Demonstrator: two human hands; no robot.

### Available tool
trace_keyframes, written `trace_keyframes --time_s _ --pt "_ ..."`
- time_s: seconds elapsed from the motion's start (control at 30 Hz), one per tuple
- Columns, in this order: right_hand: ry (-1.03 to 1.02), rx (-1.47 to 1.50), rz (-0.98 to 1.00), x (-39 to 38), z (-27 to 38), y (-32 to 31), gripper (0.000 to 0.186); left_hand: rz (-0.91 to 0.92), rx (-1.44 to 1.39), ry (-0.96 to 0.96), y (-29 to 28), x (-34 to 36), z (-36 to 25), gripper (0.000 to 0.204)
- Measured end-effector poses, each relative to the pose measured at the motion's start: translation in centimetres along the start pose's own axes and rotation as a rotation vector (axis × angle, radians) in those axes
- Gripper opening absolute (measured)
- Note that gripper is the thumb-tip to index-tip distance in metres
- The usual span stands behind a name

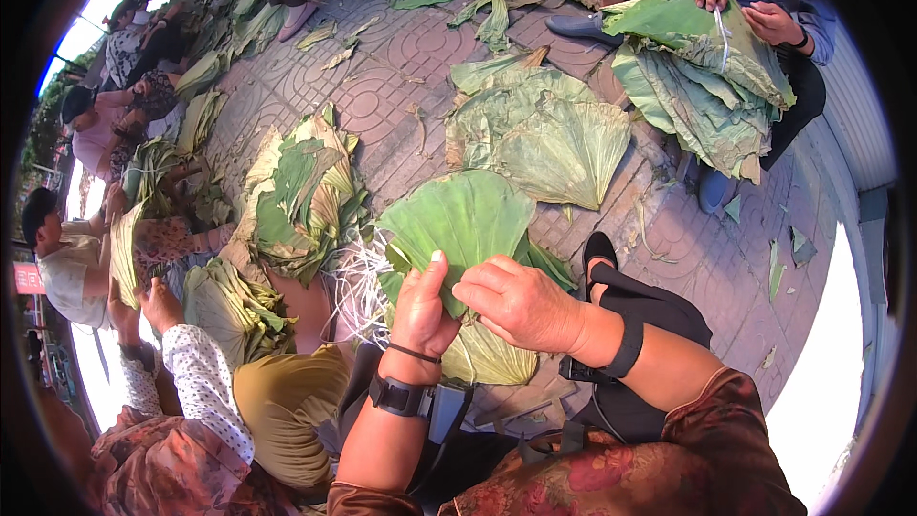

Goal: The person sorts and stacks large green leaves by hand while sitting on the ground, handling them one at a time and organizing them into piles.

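A folded green lotus leaf point(468, 210) fans out away from me, with its narrow end at my hands. My left hand point(425, 315) grips its left lower edge, thumb pointing up. The fingers of my right hand point(523, 304) are pinched on the narrow end, close to the left hand. Beneath my hands lies a yellowish-green folded leaf point(489, 355), partly hidden by them. A tangle of thin white strings point(361, 291) hangs just left of my left wrist.
Stacked dry lotus leaves point(564, 139) lie ahead on the paved ground, with another leaf heap point(298, 196) to the left. At the far right a co-worker holds a tied leaf bundle point(707, 67). Other people sit along the left, one close beside me holding a leaf point(124, 253).
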State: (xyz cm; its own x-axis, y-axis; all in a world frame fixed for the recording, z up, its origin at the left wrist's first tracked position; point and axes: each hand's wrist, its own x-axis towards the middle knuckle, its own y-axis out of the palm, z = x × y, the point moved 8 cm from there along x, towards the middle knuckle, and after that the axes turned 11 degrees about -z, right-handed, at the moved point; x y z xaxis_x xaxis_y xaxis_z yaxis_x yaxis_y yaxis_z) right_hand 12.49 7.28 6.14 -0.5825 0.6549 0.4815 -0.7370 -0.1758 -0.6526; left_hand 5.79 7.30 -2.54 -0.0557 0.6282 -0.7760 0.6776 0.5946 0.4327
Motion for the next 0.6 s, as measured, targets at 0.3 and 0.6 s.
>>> trace_keyframes --time_s 0.3,0.6 --pt "0.597 0.456 0.149 0.2 -4.2 -1.7 0.037 0.103 -0.005 -0.025 0.1 0.3 -0.1 0.03" --pt "0.875 0.45 -0.477 -0.5 -9.4 -7.3 0.014 -0.053 0.063 -0.013 -0.1 -0.4 -0.3 0.023"
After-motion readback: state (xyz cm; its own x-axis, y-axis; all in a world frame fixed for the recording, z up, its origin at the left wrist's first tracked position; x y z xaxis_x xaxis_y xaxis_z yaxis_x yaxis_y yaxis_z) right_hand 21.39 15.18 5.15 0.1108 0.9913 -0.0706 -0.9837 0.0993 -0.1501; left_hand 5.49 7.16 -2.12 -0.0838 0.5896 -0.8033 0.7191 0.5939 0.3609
